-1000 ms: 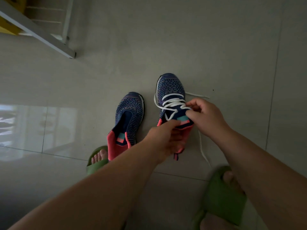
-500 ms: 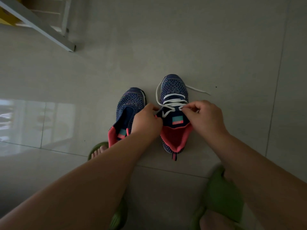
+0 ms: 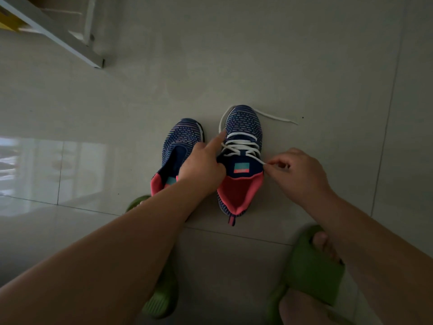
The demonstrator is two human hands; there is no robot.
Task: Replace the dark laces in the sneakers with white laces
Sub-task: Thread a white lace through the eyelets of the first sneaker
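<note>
Home, looks like: I'm on glossy floor tiles (image 3: 281,55) in green slippers (image 3: 314,266), white frame (image 3: 54,31) in corner.

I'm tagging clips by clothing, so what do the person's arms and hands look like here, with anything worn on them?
Both forearms are bare, with no sleeve reaching into the picture. The left hand and the right hand wear no gloves, and no watch, ring or bracelet shows on either, though the light is dim. The feet are in green slides.
</note>
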